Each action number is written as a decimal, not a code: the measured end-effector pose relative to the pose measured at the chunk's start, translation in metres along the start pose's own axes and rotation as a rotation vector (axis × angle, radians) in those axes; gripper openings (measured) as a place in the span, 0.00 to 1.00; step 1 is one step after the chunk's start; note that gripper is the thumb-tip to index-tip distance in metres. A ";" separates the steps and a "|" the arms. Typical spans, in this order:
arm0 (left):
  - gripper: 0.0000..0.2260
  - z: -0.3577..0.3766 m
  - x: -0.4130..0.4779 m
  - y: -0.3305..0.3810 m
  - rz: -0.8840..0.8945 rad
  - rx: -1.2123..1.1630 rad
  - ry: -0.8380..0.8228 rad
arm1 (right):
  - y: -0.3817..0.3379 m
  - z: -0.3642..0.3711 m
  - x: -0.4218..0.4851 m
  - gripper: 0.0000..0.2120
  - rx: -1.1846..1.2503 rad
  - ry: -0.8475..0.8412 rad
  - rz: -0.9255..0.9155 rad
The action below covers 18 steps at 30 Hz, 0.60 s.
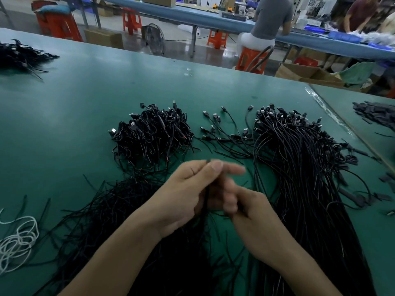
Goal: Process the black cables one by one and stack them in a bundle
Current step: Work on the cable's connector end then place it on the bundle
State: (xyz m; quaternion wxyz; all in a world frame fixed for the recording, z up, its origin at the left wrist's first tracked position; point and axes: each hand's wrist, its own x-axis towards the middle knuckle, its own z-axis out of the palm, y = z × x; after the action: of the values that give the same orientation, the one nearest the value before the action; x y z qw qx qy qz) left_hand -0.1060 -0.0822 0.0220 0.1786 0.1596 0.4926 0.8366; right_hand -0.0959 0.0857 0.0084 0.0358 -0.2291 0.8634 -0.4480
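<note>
Left grip (188,195) round one black cable (206,197) — right grip (252,212) alongside (blurred)

Green worktable (85,92), orange stools (131,20) on a glossy floor (177,47), long blue bench (192,18) behind.

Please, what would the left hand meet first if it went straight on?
The left hand points forward and right; it would probably meet the loose plug-ended cables spread ahead, though depth is unclear.
</note>
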 end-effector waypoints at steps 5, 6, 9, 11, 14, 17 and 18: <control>0.15 -0.004 0.008 -0.007 0.231 0.062 0.263 | -0.006 0.002 -0.008 0.11 -0.346 -0.153 -0.045; 0.13 -0.006 0.009 -0.008 0.227 0.231 0.309 | -0.007 0.001 -0.009 0.13 -0.320 -0.109 -0.055; 0.12 -0.009 0.007 -0.011 0.132 0.793 0.270 | -0.009 -0.014 -0.008 0.13 -0.267 0.075 -0.065; 0.13 -0.007 0.004 -0.011 0.012 0.986 0.159 | -0.009 -0.026 -0.005 0.12 -0.227 0.158 -0.061; 0.19 0.000 0.002 -0.008 -0.163 0.895 0.012 | -0.012 -0.041 -0.003 0.10 -0.124 0.219 -0.085; 0.27 0.005 -0.002 -0.003 -0.190 0.554 -0.076 | -0.016 -0.042 0.002 0.12 0.051 0.214 -0.088; 0.29 0.006 -0.003 -0.001 -0.210 0.466 -0.092 | -0.017 -0.039 0.005 0.13 0.126 0.203 -0.086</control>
State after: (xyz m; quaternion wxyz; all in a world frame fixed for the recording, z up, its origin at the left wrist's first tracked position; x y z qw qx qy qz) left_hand -0.1006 -0.0786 0.0232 0.2452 0.1822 0.6773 0.6693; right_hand -0.1045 0.1053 0.0458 -0.0564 -0.2166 0.8222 -0.5234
